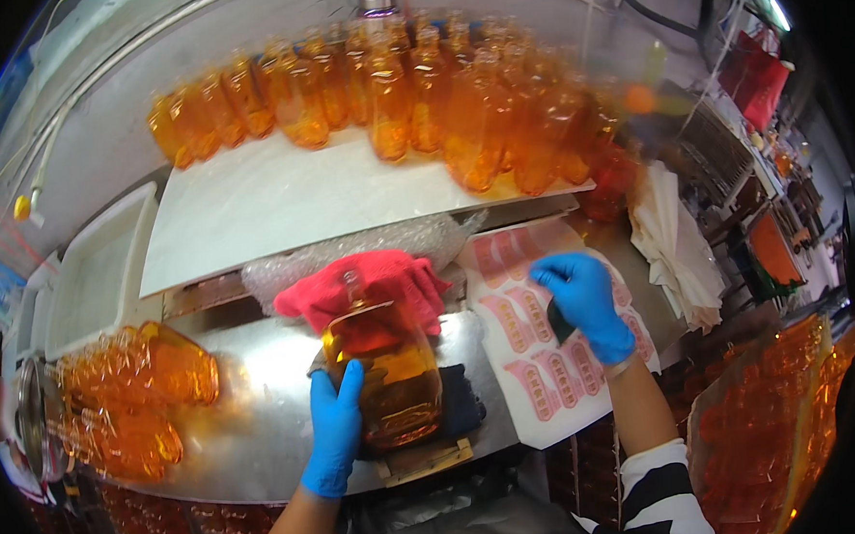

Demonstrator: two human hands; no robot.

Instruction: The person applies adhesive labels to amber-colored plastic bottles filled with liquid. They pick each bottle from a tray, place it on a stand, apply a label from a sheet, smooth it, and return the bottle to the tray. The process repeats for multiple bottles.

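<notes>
My left hand, in a blue glove, is wrapped round the left side of a big glass bottle of amber liquid. The bottle leans back with its neck on a crumpled red cloth, its base toward me near the table's front edge. Over a white sheet of pink labels, my right hand, also gloved in blue, has its fingers bent together. Whatever its fingertips pinch is too small to make out. A dark green flat piece shows under the palm, mostly hidden.
Several filled amber bottles stand on a white board at the back. More amber bottles lie at the left of the metal table. Bubble wrap lies behind the cloth; a white tray sits far left.
</notes>
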